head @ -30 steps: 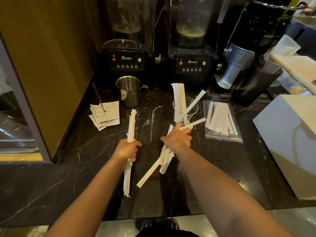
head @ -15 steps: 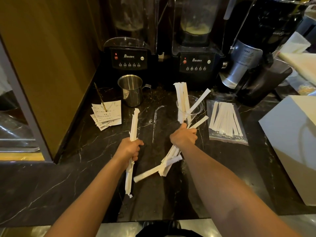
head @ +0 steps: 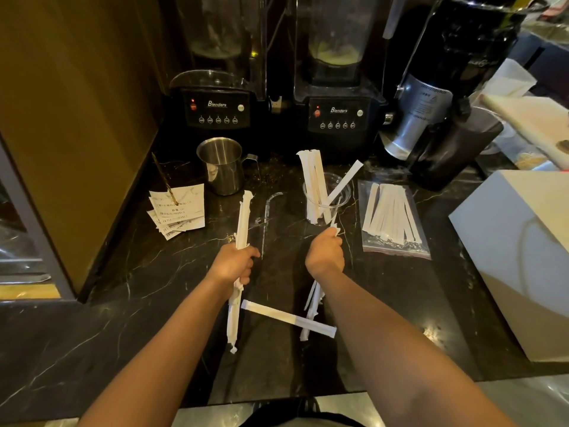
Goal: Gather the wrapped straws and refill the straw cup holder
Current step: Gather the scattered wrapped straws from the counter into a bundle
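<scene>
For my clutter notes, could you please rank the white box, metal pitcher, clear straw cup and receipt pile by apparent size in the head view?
1. white box, cut off by the frame
2. receipt pile
3. metal pitcher
4. clear straw cup

Pitcher and cup look close; the pitcher stands farther back.

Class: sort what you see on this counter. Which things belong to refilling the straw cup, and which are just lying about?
Part of the job:
left hand gripping a straw bundle
right hand gripping more straws
clear cup
loose wrapped straw
bag of straws

Lying about:
steel jug
paper slips
two blenders
white box
</scene>
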Tool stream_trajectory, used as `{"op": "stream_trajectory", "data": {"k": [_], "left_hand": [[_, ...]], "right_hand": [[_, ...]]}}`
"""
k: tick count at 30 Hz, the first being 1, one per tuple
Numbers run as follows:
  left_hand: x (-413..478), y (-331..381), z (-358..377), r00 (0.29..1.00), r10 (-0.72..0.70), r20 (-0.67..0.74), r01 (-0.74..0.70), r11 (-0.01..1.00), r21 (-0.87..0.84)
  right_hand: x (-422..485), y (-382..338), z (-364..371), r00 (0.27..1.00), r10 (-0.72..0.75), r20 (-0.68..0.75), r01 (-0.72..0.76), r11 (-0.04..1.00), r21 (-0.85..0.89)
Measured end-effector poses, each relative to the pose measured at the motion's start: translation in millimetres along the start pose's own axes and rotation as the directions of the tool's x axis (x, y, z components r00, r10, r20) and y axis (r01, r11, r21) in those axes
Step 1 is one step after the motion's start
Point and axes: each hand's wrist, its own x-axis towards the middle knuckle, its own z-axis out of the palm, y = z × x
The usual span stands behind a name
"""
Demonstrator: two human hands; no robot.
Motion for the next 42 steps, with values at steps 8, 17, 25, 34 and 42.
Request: {"op": "stream_trajectory", "data": {"k": [8, 17, 25, 34, 42], "left_hand": [[-1, 3, 6, 1.000, 0.023, 0.010, -0.022, 0.999, -0.024], [-3, 6, 13, 0.998, 0.058, 0.016, -0.058, 0.998, -0.041], [-11, 10, 11, 0.997, 0.082, -0.007, -0.082, 0.994, -0.078], [-34, 6, -10, 0.986, 0.158, -0.044, -0.164, 0.961, -0.221], [-48, -2, -18, 0.984, 0.112, -0.141, -0.143, 0.963, -0.230]], "right_hand": [[10, 29, -28, 0.986, 0.095, -0.134, -0.029, 0.905, 0.424], [9, 35, -74, 0.938, 0.069, -0.341, 0.192, 0.716, 0.671], [-22, 24, -93, 0.875, -0.356, -0.328, 0.479, 0.734, 0.482], [-59, 35, -48, 0.740, -0.606, 0.293, 0.644, 0.763, -0.049], [-77, 41, -8, 0.557, -0.582, 0.592, 0.820, 0.500, -0.279]]}}
